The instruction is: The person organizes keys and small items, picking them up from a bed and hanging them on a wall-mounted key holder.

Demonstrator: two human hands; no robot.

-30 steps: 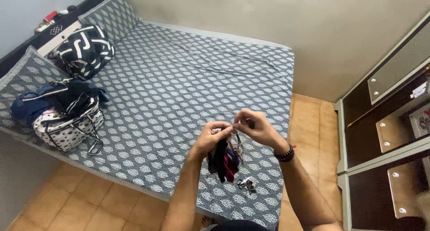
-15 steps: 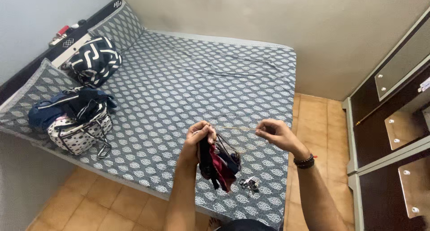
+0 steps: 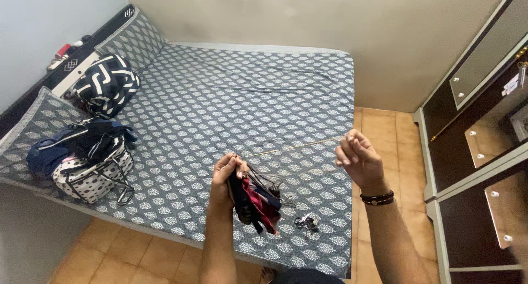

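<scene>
I see soft, matt cloth in the dark and red bundle (image 3: 256, 204) pinched in my left hand (image 3: 224, 176), and a thin, pale elastic-looking cord (image 3: 297, 147) stretched to my right hand (image 3: 357, 158). The bed sheet (image 3: 220, 108) is matt printed cotton. Small keys (image 3: 305, 223) glint like metal. The wardrobe (image 3: 478, 152) looks glossy laminate; the floor tiles (image 3: 379, 124) are smooth, faintly shiny.

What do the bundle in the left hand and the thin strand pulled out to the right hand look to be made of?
The bundle in the left hand looks like soft woven cloth, matte, in black, dark red and blue: its strips hang limp and fold. The strand running taut to the right hand looks like pale thread or thin elastic; it is too fine to tell which.
</scene>
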